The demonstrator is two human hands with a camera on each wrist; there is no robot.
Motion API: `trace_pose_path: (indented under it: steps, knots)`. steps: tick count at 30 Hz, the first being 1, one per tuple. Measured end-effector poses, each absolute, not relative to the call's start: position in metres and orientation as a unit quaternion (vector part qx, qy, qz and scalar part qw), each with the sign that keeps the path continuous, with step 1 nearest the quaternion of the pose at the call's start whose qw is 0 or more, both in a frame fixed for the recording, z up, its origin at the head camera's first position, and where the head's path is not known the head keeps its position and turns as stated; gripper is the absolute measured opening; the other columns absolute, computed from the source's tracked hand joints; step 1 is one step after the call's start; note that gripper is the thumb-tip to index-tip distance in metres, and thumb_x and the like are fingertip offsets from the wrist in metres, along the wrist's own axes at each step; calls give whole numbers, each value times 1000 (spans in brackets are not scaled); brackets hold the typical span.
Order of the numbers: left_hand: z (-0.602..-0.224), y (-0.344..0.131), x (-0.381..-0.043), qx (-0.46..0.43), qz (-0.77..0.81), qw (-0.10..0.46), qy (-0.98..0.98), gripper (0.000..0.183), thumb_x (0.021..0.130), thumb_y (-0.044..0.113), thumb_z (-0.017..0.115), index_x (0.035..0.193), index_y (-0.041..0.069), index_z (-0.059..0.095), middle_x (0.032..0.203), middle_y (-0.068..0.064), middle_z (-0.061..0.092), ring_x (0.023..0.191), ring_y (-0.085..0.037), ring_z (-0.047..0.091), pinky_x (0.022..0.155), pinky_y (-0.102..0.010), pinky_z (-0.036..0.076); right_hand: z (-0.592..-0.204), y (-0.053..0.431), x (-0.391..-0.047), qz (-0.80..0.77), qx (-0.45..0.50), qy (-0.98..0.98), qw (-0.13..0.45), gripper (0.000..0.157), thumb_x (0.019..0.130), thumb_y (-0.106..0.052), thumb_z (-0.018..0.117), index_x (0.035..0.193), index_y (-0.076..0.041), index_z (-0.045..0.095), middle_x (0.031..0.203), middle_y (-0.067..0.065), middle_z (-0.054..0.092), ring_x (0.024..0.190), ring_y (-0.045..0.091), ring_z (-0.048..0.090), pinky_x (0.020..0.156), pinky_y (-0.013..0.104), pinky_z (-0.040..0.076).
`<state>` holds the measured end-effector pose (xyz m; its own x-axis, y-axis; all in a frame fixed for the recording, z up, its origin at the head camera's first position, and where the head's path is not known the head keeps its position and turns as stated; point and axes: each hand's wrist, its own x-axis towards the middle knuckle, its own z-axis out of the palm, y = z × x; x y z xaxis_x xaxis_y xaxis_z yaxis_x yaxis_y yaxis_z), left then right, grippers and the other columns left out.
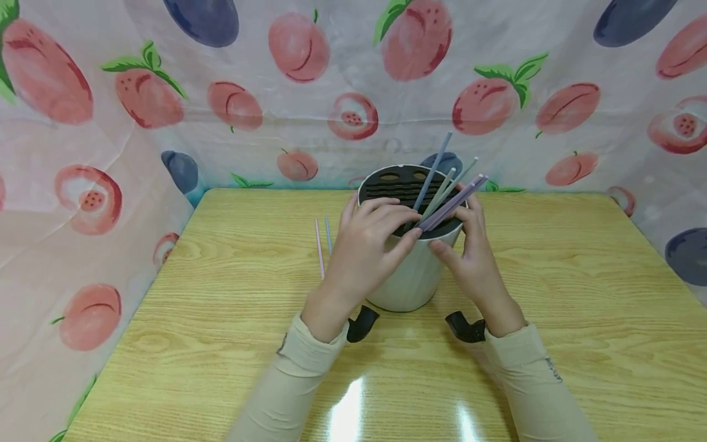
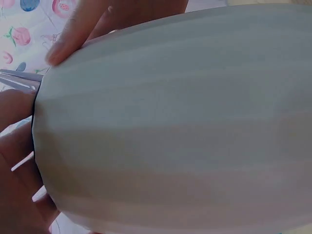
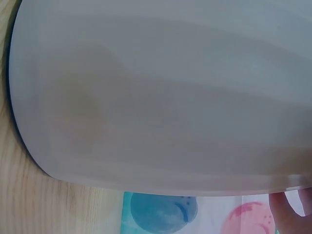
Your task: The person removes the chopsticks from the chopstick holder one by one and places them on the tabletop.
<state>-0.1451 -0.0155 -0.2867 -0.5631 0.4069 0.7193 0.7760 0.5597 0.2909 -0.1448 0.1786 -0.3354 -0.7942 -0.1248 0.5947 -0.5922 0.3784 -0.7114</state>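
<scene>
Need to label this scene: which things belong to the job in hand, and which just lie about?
Job in hand:
left hand, right hand
white container with black top
upright blue stick, green sticks, purple sticks

Lying about:
pink stick, second blue stick on the table, possibly for later
patterned cloth behind

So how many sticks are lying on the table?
2. A pink stick and, just right of it, a blue stick, both left of the white holder. The left hand covers part of that spot, so more may be hidden.
</scene>
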Motion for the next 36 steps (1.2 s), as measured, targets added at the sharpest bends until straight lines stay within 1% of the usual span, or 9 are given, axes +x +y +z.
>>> trace_pose_path:
  steps: [5, 11, 15, 21, 24, 30, 33, 36]
  knots:
    - [-288, -18, -143, -360, -296, 278, -840, 24, 88, 32, 55, 104, 18, 66, 102, 7, 64, 114, -11, 45, 106, -45, 6, -330, 174, -139, 510, 225, -798, 229, 54, 83, -44, 58, 118, -6, 43, 146, -2, 10, 134, 17, 5, 98, 58, 17]
    - [-287, -18, -142, -358, -303, 258, -845, 25, 89, 34, 53, 105, 18, 66, 103, 7, 64, 116, -10, 43, 106, -45, 5, -315, 164, -128, 514, 234, -791, 235, 55, 85, -42, 55, 115, 1, 41, 145, 3, 13, 134, 19, 7, 96, 61, 17]
    - [-287, -18, -143, -354, -310, 250, -847, 25, 89, 34, 52, 104, 19, 66, 103, 8, 63, 116, -10, 42, 106, -44, 3, -312, 162, -126, 516, 232, -791, 232, 54, 86, -41, 55, 115, 2, 41, 145, 4, 13, 134, 19, 7, 97, 61, 15]
    - [-288, -18, -143, -349, -323, 240, -846, 23, 89, 32, 53, 103, 19, 66, 101, 9, 63, 114, -10, 42, 106, -43, 3, -313, 162, -127, 512, 231, -794, 232, 56, 85, -43, 55, 117, 1, 41, 145, 12, 12, 133, 19, 7, 98, 61, 14]
    - [-288, -18, -144, -345, -328, 232, -849, 23, 90, 32, 52, 102, 18, 65, 101, 9, 62, 114, -10, 41, 106, -42, 2, -313, 161, -126, 505, 234, -796, 237, 57, 85, -44, 54, 116, 2, 41, 145, 11, 12, 134, 21, 7, 100, 59, 11]
    - [-288, -19, -144, -334, -332, 210, -857, 25, 90, 35, 52, 101, 17, 64, 103, 8, 61, 116, -9, 39, 106, -40, 2, -313, 160, -125, 505, 236, -794, 242, 57, 86, -44, 54, 114, 3, 41, 145, 11, 12, 134, 21, 9, 101, 57, 11]
    - [-288, -19, -145, -334, -337, 209, -855, 25, 90, 35, 51, 102, 17, 64, 103, 9, 61, 116, -9, 39, 106, -41, 3, -315, 160, -126, 509, 237, -791, 243, 56, 85, -44, 54, 114, 3, 42, 145, 13, 12, 134, 25, 9, 100, 57, 11]
    - [-288, -18, -145, -336, -345, 214, -850, 25, 90, 34, 51, 102, 17, 64, 104, 8, 61, 115, -9, 40, 106, -41, 3, -319, 163, -130, 506, 236, -793, 245, 56, 84, -45, 55, 114, 1, 43, 145, 10, 13, 133, 29, 9, 100, 57, 11]
